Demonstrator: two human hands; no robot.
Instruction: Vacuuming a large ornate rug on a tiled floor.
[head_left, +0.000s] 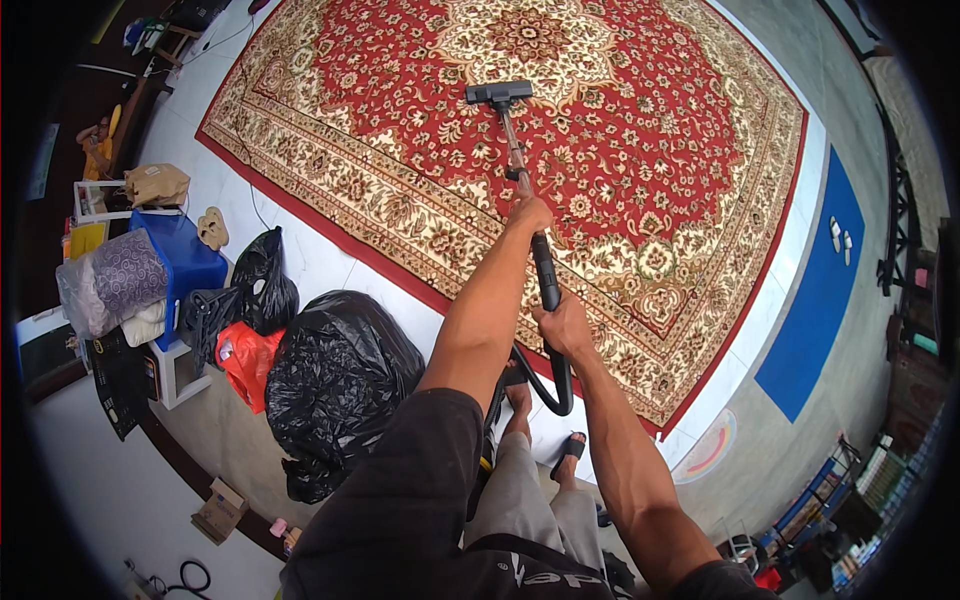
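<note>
My left hand (529, 213) is wrapped round the metal tube of a vacuum cleaner wand (515, 150), arm stretched forward. Lower down, my right hand (566, 326) grips the black handle (546, 275) of the same wand. The flat grey floor head (499, 93) rests on a red and cream patterned carpet (420, 150), near its central medallion. From the handle a black hose (560, 400) loops down and back past my legs, where its far end is hidden.
Black garbage bags (340, 380) and a red plastic bag (248, 362) lie to my left, beside a blue stool (190, 262) stacked with bagged items. A blue mat (820, 300) with white slippers (840, 240) lies right. A cardboard box (220, 512) sits lower left. A person (97, 150) is at far left.
</note>
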